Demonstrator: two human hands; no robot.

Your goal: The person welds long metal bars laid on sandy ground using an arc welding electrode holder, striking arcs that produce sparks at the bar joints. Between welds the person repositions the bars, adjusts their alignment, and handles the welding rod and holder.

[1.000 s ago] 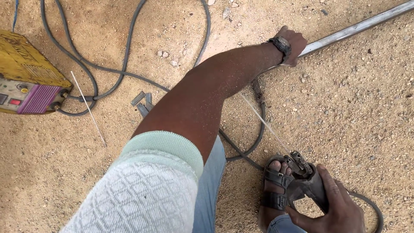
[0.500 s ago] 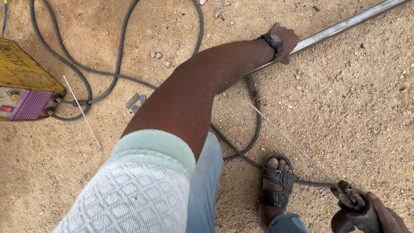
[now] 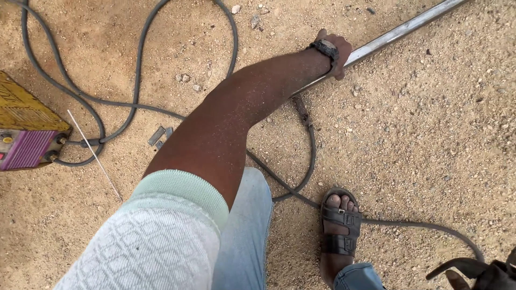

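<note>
I see my left hand (image 3: 334,49) stretched far forward, fingers curled around a long steel bar (image 3: 400,33) lying on the sandy ground (image 3: 430,139). The bar runs away past the hand and looks stiff, heavy and smooth; I judge a grip nearer its middle would balance it better. My right hand (image 3: 486,275), low by my sandalled foot (image 3: 338,236), clutches a dark electrode holder (image 3: 462,264). Grey cables (image 3: 134,104) loop behind my left arm toward a yellow welding machine (image 3: 24,131). No containers are visible.

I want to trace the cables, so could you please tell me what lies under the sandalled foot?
A dark cable runs under the sandalled foot over sandy ground. The stretch beneath the sole is covered, so it cannot be seen.
</note>
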